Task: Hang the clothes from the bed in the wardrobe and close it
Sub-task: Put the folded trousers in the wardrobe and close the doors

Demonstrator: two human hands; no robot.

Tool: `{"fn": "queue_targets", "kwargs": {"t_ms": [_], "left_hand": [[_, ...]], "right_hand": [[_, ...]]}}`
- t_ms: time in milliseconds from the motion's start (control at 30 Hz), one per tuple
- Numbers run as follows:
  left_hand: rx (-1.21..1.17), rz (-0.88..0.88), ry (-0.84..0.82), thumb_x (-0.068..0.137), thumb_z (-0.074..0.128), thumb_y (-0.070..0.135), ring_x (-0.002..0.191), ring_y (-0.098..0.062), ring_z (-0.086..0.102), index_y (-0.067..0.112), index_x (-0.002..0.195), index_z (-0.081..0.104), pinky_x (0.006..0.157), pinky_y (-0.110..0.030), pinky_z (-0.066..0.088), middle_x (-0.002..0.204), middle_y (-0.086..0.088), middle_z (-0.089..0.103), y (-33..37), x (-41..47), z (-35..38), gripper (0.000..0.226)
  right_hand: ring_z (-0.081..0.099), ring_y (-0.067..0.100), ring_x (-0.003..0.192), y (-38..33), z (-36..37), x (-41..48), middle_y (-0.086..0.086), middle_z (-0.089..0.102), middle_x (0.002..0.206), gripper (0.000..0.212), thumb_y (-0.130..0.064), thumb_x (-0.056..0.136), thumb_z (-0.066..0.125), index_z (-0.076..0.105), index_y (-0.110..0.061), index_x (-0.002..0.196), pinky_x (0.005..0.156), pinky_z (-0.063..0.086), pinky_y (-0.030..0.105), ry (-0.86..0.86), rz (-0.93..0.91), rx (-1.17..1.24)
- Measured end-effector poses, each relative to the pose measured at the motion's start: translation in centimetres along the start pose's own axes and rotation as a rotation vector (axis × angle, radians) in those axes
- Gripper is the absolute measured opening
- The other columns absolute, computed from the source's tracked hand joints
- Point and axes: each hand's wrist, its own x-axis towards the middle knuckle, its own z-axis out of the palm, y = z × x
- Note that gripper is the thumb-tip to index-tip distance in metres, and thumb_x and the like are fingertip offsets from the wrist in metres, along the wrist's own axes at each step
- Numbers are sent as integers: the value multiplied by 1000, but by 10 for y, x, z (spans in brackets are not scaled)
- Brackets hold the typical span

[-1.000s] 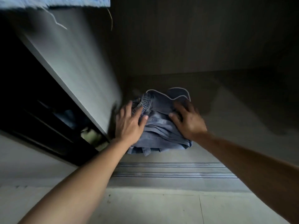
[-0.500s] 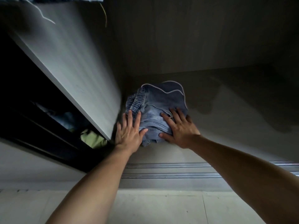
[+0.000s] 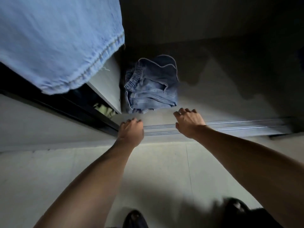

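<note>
Folded jeans (image 3: 151, 86) in wardrobe corner, both hands just in front.
Jeans lie on the wardrobe floor (image 3: 230, 89), against the partition (image 3: 107, 86) on their left, behind the door track (image 3: 230, 127). Left hand (image 3: 130, 130) over the track's left end, right hand (image 3: 189, 122) beside it to the right; neither touches the jeans. Hanging garment (image 3: 57, 41) upper left, in front of the partition. Crumpled cloth (image 3: 104, 108) in the compartment left of the partition. Shoe (image 3: 134, 218) on the room floor (image 3: 164, 170), bottom edge.

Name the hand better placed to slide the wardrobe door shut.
Left, probably: the left hand hovers beside the dark door edge by the track; the right hand is farther off.
</note>
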Motion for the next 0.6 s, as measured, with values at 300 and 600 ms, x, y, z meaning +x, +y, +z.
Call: {"fn": "queue_targets", "kwargs": {"t_ms": [300,600], "left_hand": [[-30,62,-163,93,40,19,102,-30,60,14,103,57,80,-34,43,108,-9,63,4,-135,-133,20],[-32,103,-96,94,40,24,102,-29,60,15,104,57,78,-33,43,107,-6,64,-29,-255,-340,22]], "right_hand": [[58,29,108,-30,-140,-137,10,60,118,30,-29,94,45,57,-15,118,87,42,36,-85,74,52],[62,30,101,-81,-333,-253,9,63,113,28,-26,93,44,58,-15,115,80,46,35,-36,153,142]]}}
